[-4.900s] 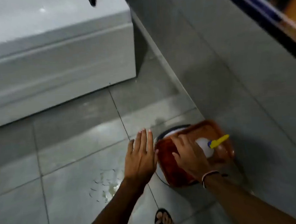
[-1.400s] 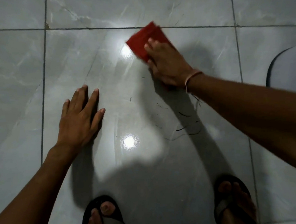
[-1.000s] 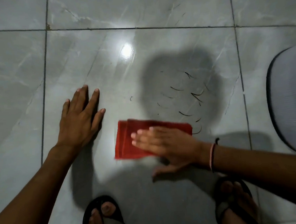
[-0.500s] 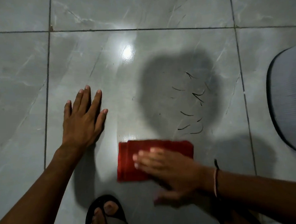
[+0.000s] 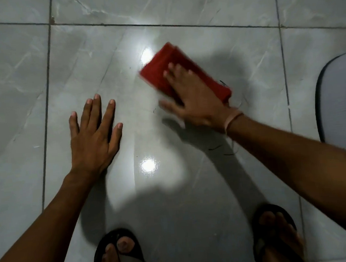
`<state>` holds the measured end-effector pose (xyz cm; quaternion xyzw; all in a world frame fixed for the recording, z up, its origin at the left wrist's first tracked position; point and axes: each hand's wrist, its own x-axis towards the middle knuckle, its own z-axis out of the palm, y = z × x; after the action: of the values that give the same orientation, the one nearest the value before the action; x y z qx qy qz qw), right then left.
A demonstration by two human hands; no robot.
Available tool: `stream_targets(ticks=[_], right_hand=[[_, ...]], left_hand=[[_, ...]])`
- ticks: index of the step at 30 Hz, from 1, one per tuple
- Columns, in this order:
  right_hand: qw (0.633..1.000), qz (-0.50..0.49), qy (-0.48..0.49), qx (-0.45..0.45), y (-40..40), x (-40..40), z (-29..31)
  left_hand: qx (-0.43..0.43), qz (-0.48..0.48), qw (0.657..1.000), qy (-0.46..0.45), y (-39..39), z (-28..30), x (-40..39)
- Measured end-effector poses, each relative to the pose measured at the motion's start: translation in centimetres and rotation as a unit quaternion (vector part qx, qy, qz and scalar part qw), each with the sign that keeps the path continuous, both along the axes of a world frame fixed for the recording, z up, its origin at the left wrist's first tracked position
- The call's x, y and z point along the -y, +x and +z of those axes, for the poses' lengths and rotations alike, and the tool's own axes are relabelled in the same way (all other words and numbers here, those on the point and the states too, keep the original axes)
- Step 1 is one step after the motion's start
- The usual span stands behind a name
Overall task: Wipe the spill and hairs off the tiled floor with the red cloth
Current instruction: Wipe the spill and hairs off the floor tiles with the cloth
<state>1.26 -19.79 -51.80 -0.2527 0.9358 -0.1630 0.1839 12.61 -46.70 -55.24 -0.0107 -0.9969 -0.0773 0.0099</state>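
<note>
Seen from the head: the right hand (image 5: 194,100) lies flat, fingers spread, pressing the folded cloth (image 5: 161,70) onto the floor (image 5: 101,54). The left hand (image 5: 94,134) rests open, palm down, grasping nothing. A few hairs (image 5: 215,148) lie beside the right wrist.

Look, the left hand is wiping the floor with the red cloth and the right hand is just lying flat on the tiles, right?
Not quite: the hands are swapped. In the head view the right hand presses the red cloth on the floor, while the left hand lies flat on the tiles.
</note>
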Motion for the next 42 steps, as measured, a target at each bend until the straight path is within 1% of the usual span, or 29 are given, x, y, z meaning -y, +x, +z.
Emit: stream_targets(ticks=[2, 4, 5, 6, 7, 8, 9, 11, 12, 13, 15, 17, 18, 20, 22, 23, 24, 25, 26, 27, 29, 30, 31, 32, 34, 37, 40, 42], right_hand=[[0.995, 0.095, -0.012, -0.023, 7.3, -0.2, 0.1], [0.975, 0.218, -0.04, -0.016, 14.3, -1.0, 0.3], [0.963, 0.268, -0.037, -0.002, 16.4, -1.4, 0.3], [0.951, 0.306, -0.03, 0.004, 16.9, -1.9, 0.1], [0.943, 0.332, -0.03, 0.001, 15.7, -2.3, -0.1], [0.943, 0.33, -0.027, -0.014, 13.7, -2.4, -0.3], [0.955, 0.295, -0.016, -0.033, 11.1, -2.3, -0.5], [0.988, 0.143, 0.007, -0.06, 4.2, -1.3, -0.2], [0.996, 0.075, 0.02, -0.052, 0.9, -0.7, 0.1], [0.999, 0.028, 0.025, -0.031, -2.0, -0.2, 0.3], [1.0, -0.012, 0.022, 0.002, -4.7, 1.0, 0.5], [1.0, 0.009, 0.023, 0.007, -2.8, 1.6, 0.7], [0.999, 0.044, 0.018, -0.014, -0.3, 1.5, 0.7], [0.988, 0.144, -0.03, -0.053, 7.4, 0.9, 0.7], [0.962, 0.269, -0.034, -0.031, 14.2, -0.1, 0.6], [0.948, 0.316, -0.031, -0.014, 15.6, -0.6, 0.5], [0.935, 0.353, -0.034, -0.005, 15.5, -1.2, 0.3], [0.928, 0.371, -0.035, -0.011, 14.3, -1.4, 0.1], [0.932, 0.361, -0.026, -0.026, 12.3, -1.2, -0.1], [0.948, 0.314, -0.012, -0.044, 9.8, -0.9, -0.2], [0.984, 0.165, 0.028, -0.058, 3.8, -0.4, -0.1], [0.993, 0.095, 0.044, -0.052, 0.9, -0.6, -0.1], [0.996, 0.053, 0.051, -0.041, -1.6, -0.8, -0.1], [0.998, 0.038, 0.049, -0.025, -3.4, -1.0, 0.0], [0.999, 0.032, 0.034, 0.002, -4.6, -1.0, 0.0], [1.0, 0.006, -0.002, 0.024, -2.0, -0.4, 0.0], [0.999, 0.048, -0.016, 0.016, 5.0, -1.4, 0.5], [0.992, 0.125, -0.032, 0.011, 12.4, -3.3, 0.6]], left_hand=[[-0.011, -0.006, 1.0, -0.001, -0.2, -0.1, 0.1], [-0.018, -0.011, 1.0, -0.006, -0.2, -0.3, 0.2], [-0.022, -0.011, 1.0, -0.009, -0.1, -0.4, 0.3], [-0.027, -0.01, 1.0, -0.01, 0.0, -0.5, 0.3], [-0.032, -0.01, 0.999, -0.008, 0.0, -0.6, 0.3], [-0.036, -0.012, 0.999, -0.008, -0.1, -0.7, 0.2], [-0.041, -0.013, 0.999, -0.008, -0.2, -0.8, 0.2], [-0.054, -0.012, 0.998, -0.011, -0.4, -0.7, 0.3], [-0.056, -0.013, 0.998, -0.014, -0.3, -0.7, 0.4], [-0.056, -0.012, 0.998, -0.016, -0.2, -0.8, 0.4], [-0.048, -0.013, 0.999, -0.015, -0.1, -0.8, 0.3], [-0.044, -0.013, 0.999, -0.013, -0.1, -0.5, 0.4], [-0.047, -0.013, 0.999, -0.016, -0.1, -0.4, 0.3], [-0.056, -0.017, 0.998, -0.026, -0.2, -0.5, 0.4], [-0.053, -0.019, 0.998, -0.027, -0.2, -0.7, 0.5], [-0.053, -0.017, 0.998, -0.025, -0.1, -0.7, 0.6], [-0.056, -0.017, 0.998, -0.024, -0.1, -0.8, 0.6], [-0.061, -0.02, 0.998, -0.024, -0.1, -0.8, 0.6], [-0.063, -0.023, 0.997, -0.026, -0.2, -0.8, 0.6], [-0.061, -0.025, 0.997, -0.028, -0.3, -0.9, 0.6], [-0.052, -0.017, 0.998, -0.027, -0.1, -0.8, 0.7], [-0.051, -0.013, 0.998, -0.025, 0.0, -0.8, 0.6], [-0.051, -0.015, 0.998, -0.022, -0.1, -0.7, 0.5], [-0.05, -0.017, 0.998, -0.021, -0.2, -0.7, 0.5], [-0.048, -0.018, 0.998, -0.024, -0.3, -0.7, 0.6], [-0.046, -0.009, 0.998, -0.03, 0.1, -0.5, 0.3], [-0.043, -0.019, 0.998, -0.034, -0.1, -0.3, 0.3], [-0.043, -0.018, 0.998, -0.037, -0.1, -0.4, 0.6]])
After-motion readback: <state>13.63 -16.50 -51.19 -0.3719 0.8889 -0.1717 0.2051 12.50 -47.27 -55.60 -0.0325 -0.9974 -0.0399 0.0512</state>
